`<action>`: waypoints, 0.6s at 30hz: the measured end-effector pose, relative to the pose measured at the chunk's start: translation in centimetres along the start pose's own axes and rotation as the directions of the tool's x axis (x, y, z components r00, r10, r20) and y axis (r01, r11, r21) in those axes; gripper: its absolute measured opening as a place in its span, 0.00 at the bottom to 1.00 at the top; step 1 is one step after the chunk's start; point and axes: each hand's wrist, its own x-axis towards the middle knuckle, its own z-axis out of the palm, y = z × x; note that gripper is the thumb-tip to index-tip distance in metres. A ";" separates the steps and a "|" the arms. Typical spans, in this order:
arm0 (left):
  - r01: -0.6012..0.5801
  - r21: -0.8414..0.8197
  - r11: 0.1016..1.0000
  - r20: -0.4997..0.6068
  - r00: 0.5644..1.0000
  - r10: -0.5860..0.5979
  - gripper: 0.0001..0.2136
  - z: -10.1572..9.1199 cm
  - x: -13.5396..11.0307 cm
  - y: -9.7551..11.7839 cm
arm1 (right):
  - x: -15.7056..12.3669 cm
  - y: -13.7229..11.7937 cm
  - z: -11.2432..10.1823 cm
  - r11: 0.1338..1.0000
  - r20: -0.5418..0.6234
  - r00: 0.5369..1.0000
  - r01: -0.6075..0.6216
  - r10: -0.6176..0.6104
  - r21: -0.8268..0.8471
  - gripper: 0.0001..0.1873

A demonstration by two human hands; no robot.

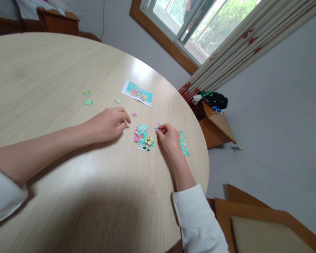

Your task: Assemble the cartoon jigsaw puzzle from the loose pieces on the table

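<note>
Hands (pixel 171 140) beside SpongeBob jigsaw (pixel 143 136)

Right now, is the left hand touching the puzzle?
Apart: the head view shows a strip of bare table between the left hand and the puzzle.

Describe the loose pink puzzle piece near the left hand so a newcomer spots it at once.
On the pale wooden table, find the partly joined puzzle. Just beyond it, near the left hand, lies one small loose piece. It is mostly pink, unlike the pale green piece farther off, and untouched, unlike the pinkish piece at the right hand.
</note>
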 end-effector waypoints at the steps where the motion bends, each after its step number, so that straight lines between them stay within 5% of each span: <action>1: 0.001 -0.002 1.000 0.004 1.000 -0.001 0.18 0.0 0.0 0.0 | 0.0 -0.1 0.0 1.000 0.000 1.000 0.001 -0.001 0.003 0.02; 10: -0.002 0.005 1.000 0.003 1.000 0.002 0.17 -0.1 -0.1 -0.1 | 0.0 0.2 -0.2 0.999 0.026 1.000 0.017 -0.018 0.042 0.11; 18: -0.007 0.002 1.000 0.002 1.000 0.007 0.18 0.1 0.0 -0.3 | 0.1 0.3 0.0 0.999 0.028 0.999 0.037 -0.037 0.006 0.08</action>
